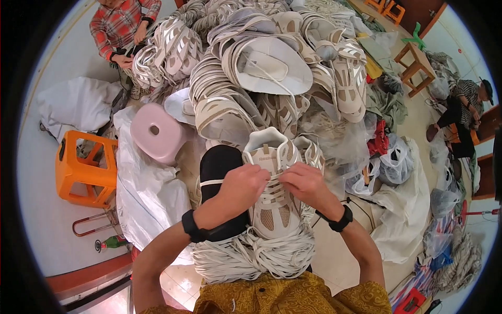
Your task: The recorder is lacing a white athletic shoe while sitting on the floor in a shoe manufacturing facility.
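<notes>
Lacing job, caught mid-way. The shoe upper (274, 183) sits on the person's lap, toe pointing toward them, tongue away, right above a fat bundle of laces (251, 256) draped over the knees. Left hand (244, 184) is curled in a loose fist on the left side of the eyelet rows, fingers pinching what looks like a lace end. Right hand (305, 180) is on the right side, fingertips pressed together on the flat white lace (272, 184) crossing the middle. Can't make out exactly which eyelet it's at, the fingers cover it.

My guess: the lower rows look crossed already, the ones near the tongue aren't threaded yet. So next would be feeding the tip through the next eyelet up and pulling it snug without twisting the flat lace.

Behind it there's a huge pile of uppers (251, 73), plus a pink stool (157, 133) and an orange stool (86, 167) off left.
</notes>
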`<state>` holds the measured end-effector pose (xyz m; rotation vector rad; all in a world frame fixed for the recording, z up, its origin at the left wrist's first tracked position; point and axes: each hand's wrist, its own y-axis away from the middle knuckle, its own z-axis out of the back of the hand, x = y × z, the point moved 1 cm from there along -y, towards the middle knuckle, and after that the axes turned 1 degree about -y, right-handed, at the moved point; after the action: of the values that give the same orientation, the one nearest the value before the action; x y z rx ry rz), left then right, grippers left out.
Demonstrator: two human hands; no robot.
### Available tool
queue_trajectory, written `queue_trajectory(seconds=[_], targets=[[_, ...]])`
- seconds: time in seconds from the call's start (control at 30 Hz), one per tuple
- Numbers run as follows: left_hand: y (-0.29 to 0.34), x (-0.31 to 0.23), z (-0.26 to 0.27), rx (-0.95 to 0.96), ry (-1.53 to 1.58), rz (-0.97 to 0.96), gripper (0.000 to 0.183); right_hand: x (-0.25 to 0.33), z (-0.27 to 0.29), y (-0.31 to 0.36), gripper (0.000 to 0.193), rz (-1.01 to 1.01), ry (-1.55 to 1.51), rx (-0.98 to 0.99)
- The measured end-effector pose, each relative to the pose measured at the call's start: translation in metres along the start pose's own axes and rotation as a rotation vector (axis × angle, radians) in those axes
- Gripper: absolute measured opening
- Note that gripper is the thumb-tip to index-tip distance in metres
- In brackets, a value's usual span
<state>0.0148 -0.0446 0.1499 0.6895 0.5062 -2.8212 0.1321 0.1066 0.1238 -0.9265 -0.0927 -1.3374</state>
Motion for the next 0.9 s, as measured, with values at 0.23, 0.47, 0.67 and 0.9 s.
queue_trajectory(seconds=[0.23, 0.47, 0.67, 0.9], targets=[[-0.01, -0.007, -0.025, 0.174, -0.19, 0.097, 0.008, -0.002, 0.005, 0.0, 0.021, -0.203, -0.119, -0.004], [-0.021, -0.022, -0.026, 0.291, -0.389, 0.143, 0.015, -0.014, -0.009, 0.019, 0.021, -0.586, -0.476, -0.002], [-0.019, -0.021, -0.025, 0.288, -0.39, 0.055, 0.012, -0.013, -0.009, 0.018, 0.021, -0.616, -0.528, -0.039], [-0.015, -0.021, -0.03, 0.185, -0.321, 0.008, 0.01, -0.013, -0.011, 0.019, 0.021, -0.569, -0.566, -0.069]])
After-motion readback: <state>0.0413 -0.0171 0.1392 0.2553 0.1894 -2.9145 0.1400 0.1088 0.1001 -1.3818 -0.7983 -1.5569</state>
